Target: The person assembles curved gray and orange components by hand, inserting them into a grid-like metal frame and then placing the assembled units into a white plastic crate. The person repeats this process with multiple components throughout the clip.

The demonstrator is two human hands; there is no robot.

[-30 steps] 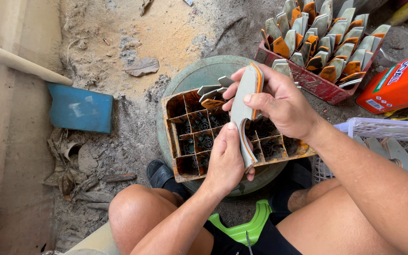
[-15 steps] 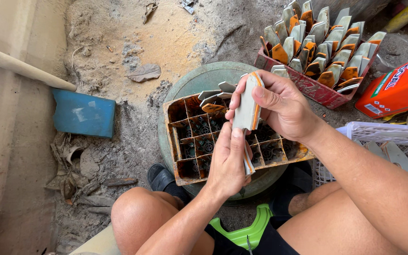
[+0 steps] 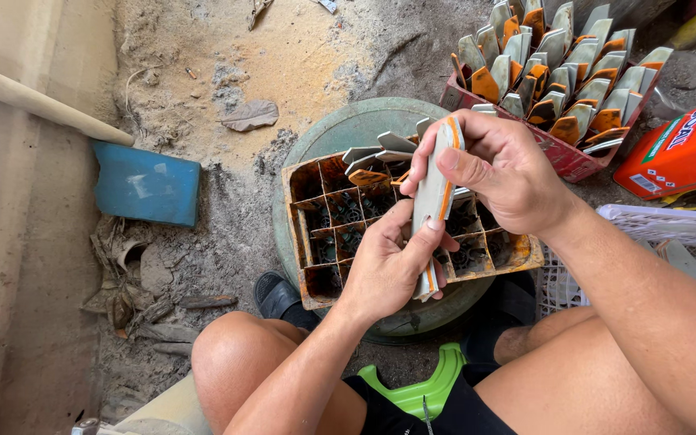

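the stack [image 3: 435, 201] of flat grey-and-orange pieces stands nearly upright above the grid tray [image 3: 309, 242], long axis running top to bottom, leaning slightly right. the right hand [image 3: 509, 173] pinches its upper end, fingers closed on it; the left hand [image 3: 384, 270] grips its lower end, thumb along the edge. both hands touch it. the grid tray sits on a round green lid [image 3: 348, 129]; a few cells hold pieces, most show dark inserts. the red crate [image 3: 561, 157] behind is packed with upright pieces.
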